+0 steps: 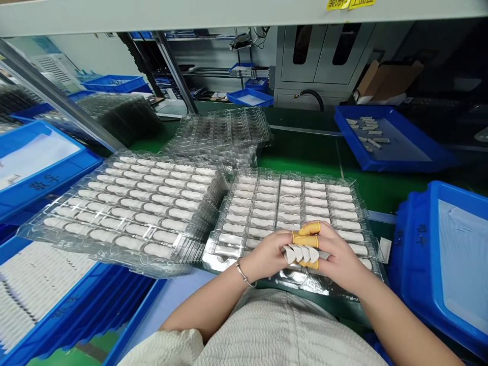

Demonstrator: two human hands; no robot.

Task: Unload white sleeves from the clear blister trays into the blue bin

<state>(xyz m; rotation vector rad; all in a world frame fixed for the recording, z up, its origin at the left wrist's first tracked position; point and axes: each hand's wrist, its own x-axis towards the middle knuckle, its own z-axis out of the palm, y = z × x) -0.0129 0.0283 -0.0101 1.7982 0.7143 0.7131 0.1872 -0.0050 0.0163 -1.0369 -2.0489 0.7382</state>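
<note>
The person's left hand [272, 252] and right hand [341, 260] meet low in front of the body, with yellow rubbery finger covers [309, 230] on some fingers. Both have a closed grip on a short row of thin, white, curved pieces [301, 254], the left at one end and the right at the other. The pieces overlap like shingles; holding them from two sides probably keeps the row from fanning apart or slipping.

The row is held over the near edge of a transparent, pocketed plastic tray [218, 260], whose columns of pale oblong pieces [261, 213] each lie in a separate pocket, likely so that they stay spaced and do not rub. That tray rests on the green worktop [305, 155], squarely before the person, perhaps for an easy reach.

Just beside it, to the left, a tall stack of similar loaded trays [36, 231] stands tilted, the layers nested, presumably to save room. A blue plastic bin [414, 249] stands near the right forearm, within reach.
</note>
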